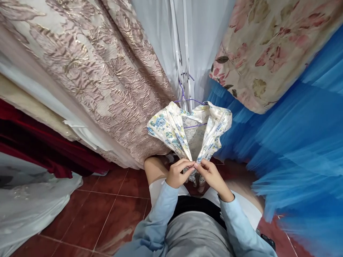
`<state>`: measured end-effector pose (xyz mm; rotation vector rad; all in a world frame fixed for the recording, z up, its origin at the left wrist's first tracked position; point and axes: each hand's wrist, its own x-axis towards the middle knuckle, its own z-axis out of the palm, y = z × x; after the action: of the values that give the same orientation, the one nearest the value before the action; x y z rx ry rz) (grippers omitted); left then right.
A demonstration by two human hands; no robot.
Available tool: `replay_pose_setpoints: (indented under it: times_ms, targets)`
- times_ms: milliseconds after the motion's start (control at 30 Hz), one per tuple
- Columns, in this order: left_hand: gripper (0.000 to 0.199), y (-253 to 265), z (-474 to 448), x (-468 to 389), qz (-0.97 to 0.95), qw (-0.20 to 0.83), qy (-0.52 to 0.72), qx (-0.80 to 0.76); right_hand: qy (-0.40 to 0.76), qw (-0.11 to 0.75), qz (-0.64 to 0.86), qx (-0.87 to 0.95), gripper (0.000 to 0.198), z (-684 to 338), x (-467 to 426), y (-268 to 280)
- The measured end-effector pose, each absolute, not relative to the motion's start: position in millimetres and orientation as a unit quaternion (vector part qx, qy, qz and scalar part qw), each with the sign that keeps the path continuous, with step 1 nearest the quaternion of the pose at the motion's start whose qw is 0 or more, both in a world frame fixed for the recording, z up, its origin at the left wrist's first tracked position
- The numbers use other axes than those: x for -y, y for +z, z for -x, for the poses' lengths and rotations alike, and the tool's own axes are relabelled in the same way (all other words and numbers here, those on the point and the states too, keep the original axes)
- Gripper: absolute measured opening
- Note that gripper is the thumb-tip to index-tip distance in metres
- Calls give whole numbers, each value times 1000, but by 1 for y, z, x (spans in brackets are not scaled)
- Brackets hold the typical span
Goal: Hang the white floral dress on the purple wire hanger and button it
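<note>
A white shirt with a blue and yellow floral print (pixel 171 125) hangs on a thin purple hanger (pixel 195 126) in front of my knees. Its front is open in a V that narrows towards my hands. My left hand (pixel 178 172) pinches the shirt's left front edge at the bottom of the V. On the other front edge, my right hand (pixel 210 175) is closed in a pinch too. The fingertips of both hands meet there, and any button or fastening between them is hidden.
White metal rails (pixel 184 46) rise behind the hanger. Pink brocade fabric (pixel 102 71) hangs at the left, floral cloth (pixel 257 53) and blue tulle (pixel 302 142) at the right. Dark red fabric (pixel 40 135) hangs further left above the red tiled floor (pixel 115 217).
</note>
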<state>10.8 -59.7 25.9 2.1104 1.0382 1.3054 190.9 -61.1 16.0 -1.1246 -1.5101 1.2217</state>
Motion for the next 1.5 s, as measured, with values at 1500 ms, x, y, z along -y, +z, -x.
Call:
replay_pose_setpoints:
  times_ms: [1500]
  targets:
    - [17,185,13,-92,-908,34,325,-263,423,584,370,586,40,-149,-82,116]
